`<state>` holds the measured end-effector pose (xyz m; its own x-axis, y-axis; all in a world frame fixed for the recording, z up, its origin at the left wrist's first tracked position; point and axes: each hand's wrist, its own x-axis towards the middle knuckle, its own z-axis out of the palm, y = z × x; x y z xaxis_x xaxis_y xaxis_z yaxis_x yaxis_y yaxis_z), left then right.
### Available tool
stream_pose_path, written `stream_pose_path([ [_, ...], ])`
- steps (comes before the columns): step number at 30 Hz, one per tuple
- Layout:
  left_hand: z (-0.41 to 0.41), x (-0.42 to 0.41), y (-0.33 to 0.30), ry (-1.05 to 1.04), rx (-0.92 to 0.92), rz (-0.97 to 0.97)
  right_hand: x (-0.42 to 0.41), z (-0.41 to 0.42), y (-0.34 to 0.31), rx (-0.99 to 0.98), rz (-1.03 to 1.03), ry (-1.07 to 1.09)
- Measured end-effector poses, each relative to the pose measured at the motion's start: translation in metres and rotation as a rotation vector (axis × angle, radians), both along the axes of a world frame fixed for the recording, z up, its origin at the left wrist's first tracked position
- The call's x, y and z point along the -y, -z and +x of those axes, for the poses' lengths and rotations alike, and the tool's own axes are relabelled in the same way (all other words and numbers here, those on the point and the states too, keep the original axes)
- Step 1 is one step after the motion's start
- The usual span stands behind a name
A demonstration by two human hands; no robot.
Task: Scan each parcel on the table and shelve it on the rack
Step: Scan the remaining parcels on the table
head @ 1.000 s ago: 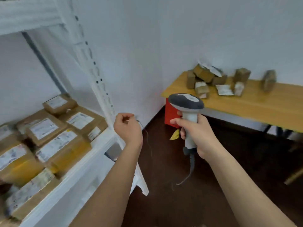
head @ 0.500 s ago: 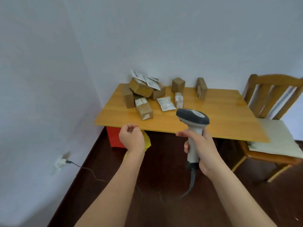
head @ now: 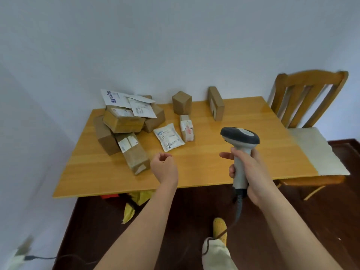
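Observation:
A wooden table [head: 224,164] carries several parcels. A heap of brown boxes [head: 124,121] with white envelopes on top sits at its left rear. A long labelled box [head: 133,152] leans out of the heap toward me. A white pouch [head: 168,139] and a slim taped box [head: 186,128] lie in the middle. Two upright boxes stand at the back, a cube-like one [head: 181,102] and a flat one [head: 215,103]. My right hand [head: 248,168] grips a grey-and-white barcode scanner [head: 240,145] above the table's front. My left hand [head: 163,168], fingers curled and holding nothing, hovers just right of the long box.
A wooden chair [head: 309,98] with a pale cushion stands at the table's right end. The scanner cable [head: 236,213] hangs to the dark floor by my yellow shoe [head: 219,228]. Red and yellow items [head: 134,199] lie under the table. A wall plug [head: 23,254] sits low left.
My view swung from the rack to the table, and the table came much closer. Both hands moved forward over its front edge; the scanner stays in my right hand.

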<state>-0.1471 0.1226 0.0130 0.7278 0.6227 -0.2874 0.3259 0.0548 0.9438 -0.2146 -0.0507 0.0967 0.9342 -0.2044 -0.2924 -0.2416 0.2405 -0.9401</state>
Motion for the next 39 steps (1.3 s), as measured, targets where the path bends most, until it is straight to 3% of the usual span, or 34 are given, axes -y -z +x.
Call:
stream_pose_path([
  [4,0.079,0.012,0.016,-0.024,-0.024,0.030,0.021,0.090,0.020,-0.024,0.017,-0.027],
  [10,0.192,0.040,0.056,-0.040,-0.199,0.018,0.065,0.211,0.039,-0.089,-0.006,-0.088],
  [16,0.260,0.064,0.101,0.184,-0.403,0.160,0.080,0.291,0.060,-0.200,-0.047,-0.126],
  [24,0.311,0.070,0.152,0.391,-0.571,0.405,0.067,0.335,0.099,-0.317,-0.112,-0.129],
  [33,0.316,0.070,0.185,0.361,-0.584,0.270,0.059,0.348,0.116,-0.384,-0.161,-0.163],
  [39,0.319,0.057,0.174,0.407,-0.531,-0.107,0.056,0.356,0.110,-0.383,-0.149,-0.152],
])
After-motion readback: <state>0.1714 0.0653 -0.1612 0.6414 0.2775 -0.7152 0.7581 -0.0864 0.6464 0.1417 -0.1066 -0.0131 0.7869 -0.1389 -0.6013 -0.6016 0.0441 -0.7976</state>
